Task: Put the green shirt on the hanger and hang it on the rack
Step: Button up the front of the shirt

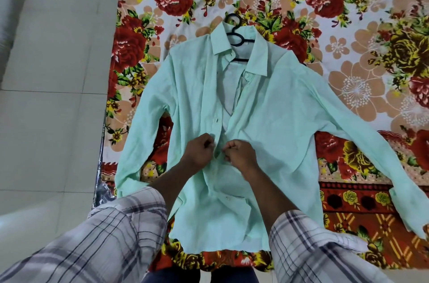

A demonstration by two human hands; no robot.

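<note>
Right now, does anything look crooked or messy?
Yes. The hanger sits crooked in the collar, and the shirt is wrinkled, its front gaping open above the left hand and right hand.

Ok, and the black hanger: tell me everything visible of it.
The black hanger, thin and plastic-looking, lies flat inside the green shirt on the floral bedsheet. Only its hook, neck and a short stretch of bar show at the open collar; the hook points away from the person. Fabric hides its shoulders.

Green shirt (267, 106) flat (black hanger (235, 35) inside).
</note>
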